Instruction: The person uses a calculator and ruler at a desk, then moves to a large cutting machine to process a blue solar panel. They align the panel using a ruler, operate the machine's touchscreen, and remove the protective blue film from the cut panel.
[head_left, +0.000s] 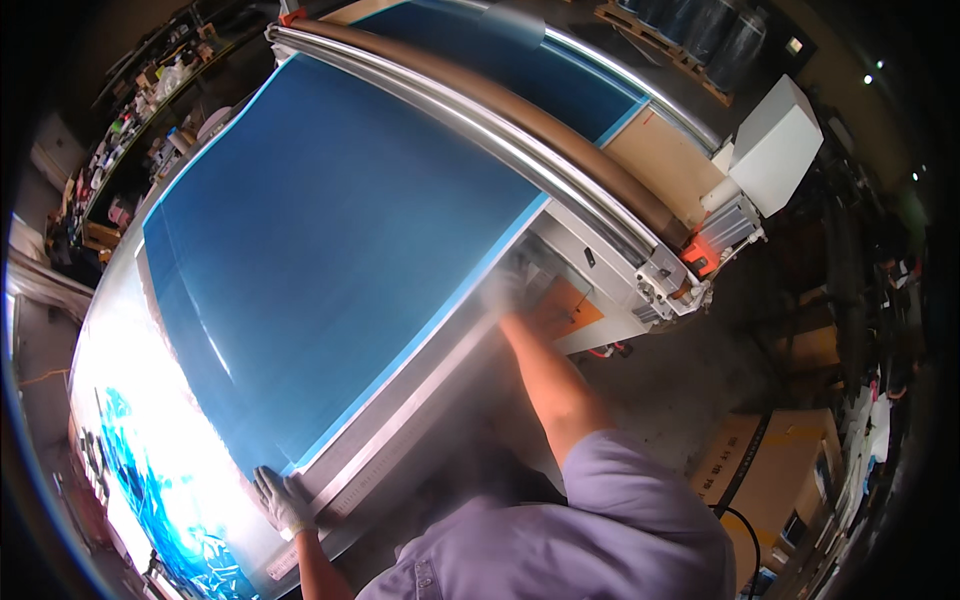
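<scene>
Left hand [284, 503], its fingers [264, 484] spread, lies by blue film [345, 250]; right hand [503, 291] blurs, grip I cannot tell; uneven pull might crease film.

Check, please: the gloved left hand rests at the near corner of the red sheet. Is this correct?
The colour is wrong: the head view shows a blue sheet, not red. The gloved left hand does rest at its near corner.

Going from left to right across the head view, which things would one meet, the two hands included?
Tangled blue strips → left hand → right hand, blurred → orange panel → red-orange bracket → white box.
</scene>
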